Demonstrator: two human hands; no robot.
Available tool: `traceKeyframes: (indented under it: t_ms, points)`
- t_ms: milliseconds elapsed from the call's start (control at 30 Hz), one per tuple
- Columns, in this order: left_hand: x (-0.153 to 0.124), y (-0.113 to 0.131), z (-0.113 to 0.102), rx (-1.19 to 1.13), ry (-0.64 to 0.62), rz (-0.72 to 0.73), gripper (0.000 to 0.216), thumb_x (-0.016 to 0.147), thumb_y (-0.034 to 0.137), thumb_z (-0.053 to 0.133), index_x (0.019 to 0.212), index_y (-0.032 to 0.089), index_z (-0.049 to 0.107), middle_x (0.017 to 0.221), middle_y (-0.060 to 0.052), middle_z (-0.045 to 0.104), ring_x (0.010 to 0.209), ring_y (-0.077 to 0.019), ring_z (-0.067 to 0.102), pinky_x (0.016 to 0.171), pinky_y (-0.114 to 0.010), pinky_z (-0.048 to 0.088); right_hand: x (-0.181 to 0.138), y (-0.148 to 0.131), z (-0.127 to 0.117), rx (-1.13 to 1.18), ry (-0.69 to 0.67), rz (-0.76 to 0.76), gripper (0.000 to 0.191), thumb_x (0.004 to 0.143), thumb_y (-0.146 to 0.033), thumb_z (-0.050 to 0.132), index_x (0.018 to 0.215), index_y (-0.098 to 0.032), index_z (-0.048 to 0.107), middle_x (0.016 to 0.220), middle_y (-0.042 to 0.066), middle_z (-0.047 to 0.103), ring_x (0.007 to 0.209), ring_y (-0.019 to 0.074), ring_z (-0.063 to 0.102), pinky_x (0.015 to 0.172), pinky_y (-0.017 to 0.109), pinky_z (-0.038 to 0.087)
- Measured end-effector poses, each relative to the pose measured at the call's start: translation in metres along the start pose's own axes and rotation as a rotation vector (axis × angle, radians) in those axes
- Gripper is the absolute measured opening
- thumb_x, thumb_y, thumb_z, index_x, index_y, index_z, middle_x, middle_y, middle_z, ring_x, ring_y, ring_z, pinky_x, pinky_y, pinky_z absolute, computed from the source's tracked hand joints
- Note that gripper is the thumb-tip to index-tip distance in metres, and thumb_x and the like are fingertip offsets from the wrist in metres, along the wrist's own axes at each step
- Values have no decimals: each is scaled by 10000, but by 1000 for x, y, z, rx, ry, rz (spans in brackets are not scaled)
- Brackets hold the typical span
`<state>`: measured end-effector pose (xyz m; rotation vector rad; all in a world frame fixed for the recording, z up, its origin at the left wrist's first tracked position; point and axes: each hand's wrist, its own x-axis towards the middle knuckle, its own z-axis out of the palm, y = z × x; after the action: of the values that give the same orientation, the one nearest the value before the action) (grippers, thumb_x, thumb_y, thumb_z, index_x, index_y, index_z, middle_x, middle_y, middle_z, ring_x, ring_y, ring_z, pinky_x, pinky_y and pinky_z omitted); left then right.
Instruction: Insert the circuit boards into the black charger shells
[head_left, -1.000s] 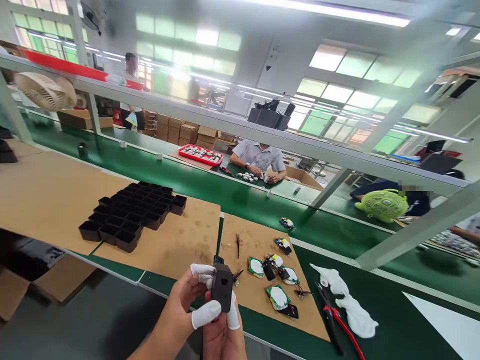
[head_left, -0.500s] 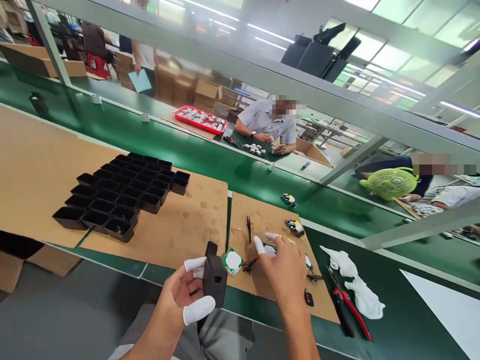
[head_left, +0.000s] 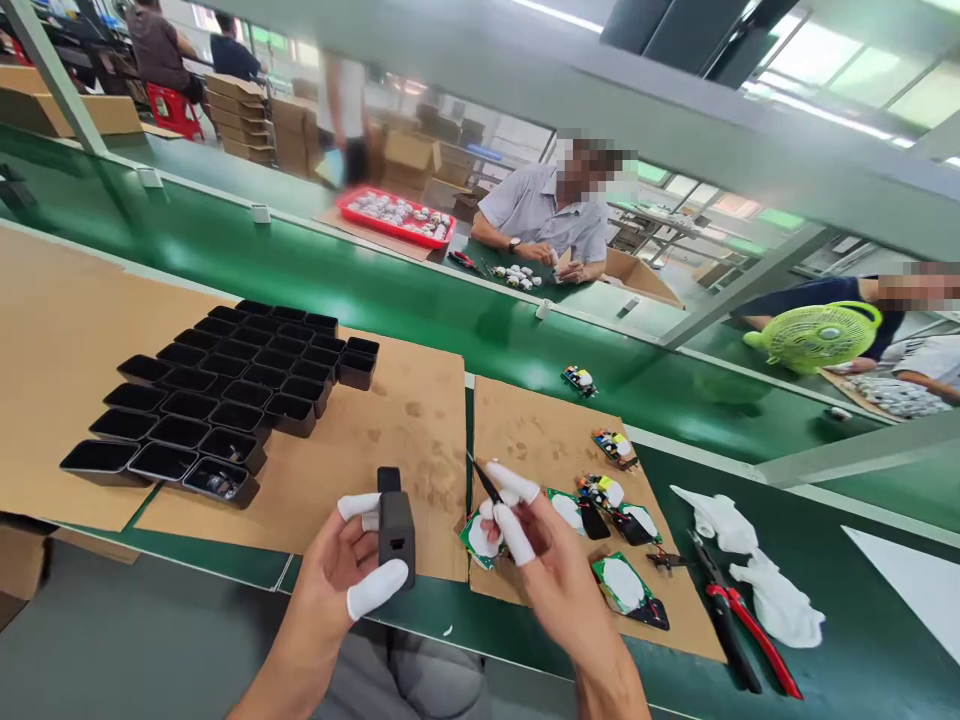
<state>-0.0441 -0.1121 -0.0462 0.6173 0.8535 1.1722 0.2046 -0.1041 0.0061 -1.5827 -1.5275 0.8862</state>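
Note:
My left hand [head_left: 330,570], with white finger cots, is closed around a black plastic housing [head_left: 397,530] held upright over the front edge of the bench. A small slot shows in its near face. Between the cotted fingertips of my right hand [head_left: 547,550] are black tweezers [head_left: 484,476], their points toward the upper left. Below and behind these fingers lies a green circuit board with a white round pad [head_left: 480,540], partly hidden. To the right rest several more boards, among them one green board [head_left: 622,583] near the front and a populated board [head_left: 600,490].
Several open black housings [head_left: 247,395] stand in rows on the cardboard [head_left: 420,430] at left. Red-handled pliers [head_left: 739,620] and white cloth scraps [head_left: 780,600] lie at right. Across the green belt [head_left: 420,300], a co-worker [head_left: 555,210] sits near a red tray [head_left: 397,237].
My right hand has picked up the tweezers from the cardboard and moved slightly left and down. My left hand still holds the housing, now a little farther left in view.

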Motion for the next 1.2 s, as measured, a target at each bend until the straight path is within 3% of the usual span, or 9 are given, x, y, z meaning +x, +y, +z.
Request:
traceKeyframes:
  t_ms: [100, 200, 267, 367, 467, 567, 667, 867, 1200]
  points:
    - [19, 5, 7, 45, -19, 10, 713, 699, 436, 1071, 1262, 217, 690, 1275, -135, 818, 1106, -292, 826, 1035, -441, 685, -38, 5, 30, 206, 30, 48, 470, 1125, -584, 653, 1449, -259, 754, 1058, 71, 815, 930, 231, 774, 892, 352, 675]
    - [28, 4, 11, 112, 12, 25, 685, 676, 356, 1068, 1224, 207, 686, 1207, -124, 828, 1038, -269, 823, 950, -396, 699, -56, 8, 49, 149, 203, 104, 417, 1134, -571, 636, 1423, -319, 798, 1321, 82, 816, 1238, 273, 761, 1135, 398, 624]
    - [28, 2, 12, 150, 53, 44, 685, 660, 299, 1065, 1223, 208, 686, 1179, -110, 830, 1017, -259, 822, 924, -378, 703, -57, 6, 52, 79, 201, 27, 389, 1152, -516, 611, 1414, -320, 821, 1380, 84, 808, 1339, 287, 733, 1198, 410, 591]
    - [24, 0, 12, 209, 100, 84, 660, 671, 287, 1052, 1221, 206, 697, 1150, -95, 833, 977, -241, 829, 914, -362, 707, -53, -6, 44, -10, 155, -130, 345, 1155, -382, 620, 1397, -289, 847, 1199, 106, 837, 1082, 256, 808, 939, 315, 677]
    - [20, -1, 14, 291, 105, 124, 617, 695, 304, 1040, 1213, 194, 722, 1124, -92, 848, 935, -218, 834, 904, -327, 702, -52, -19, 34, -109, 218, -217, 317, 1133, -274, 657, 1373, -287, 864, 985, 81, 811, 746, 183, 739, 662, 239, 607]
    - [18, -2, 17, 350, 123, 149, 579, 700, 305, 1032, 1189, 185, 746, 1093, -87, 863, 893, -202, 836, 871, -291, 699, -54, -26, 29, -157, 245, -280, 309, 1107, -210, 680, 1328, -304, 875, 883, 46, 795, 674, 160, 705, 661, 238, 594]
    - [15, -4, 20, 394, 156, 171, 568, 710, 304, 1019, 1200, 184, 757, 1052, -74, 867, 855, -191, 830, 837, -271, 698, -57, -28, 28, -182, 253, -272, 278, 1086, -205, 696, 1268, -295, 886, 936, 68, 835, 721, 175, 747, 638, 244, 592]
    - [10, -6, 18, 506, 173, 222, 594, 731, 319, 1018, 1252, 184, 767, 1062, -84, 875, 891, -229, 848, 860, -317, 724, -56, -25, 30, -281, 247, -275, 240, 1098, -211, 667, 1182, -272, 884, 839, 38, 809, 575, 136, 655, 559, 225, 564]
    - [7, -10, 15, 579, 145, 339, 528, 775, 238, 1000, 1254, 209, 779, 1038, -37, 888, 902, -196, 855, 875, -258, 721, -48, -26, 29, -329, 206, -401, 246, 1076, -113, 664, 1219, -233, 825, 907, 43, 825, 646, 134, 736, 612, 202, 595]
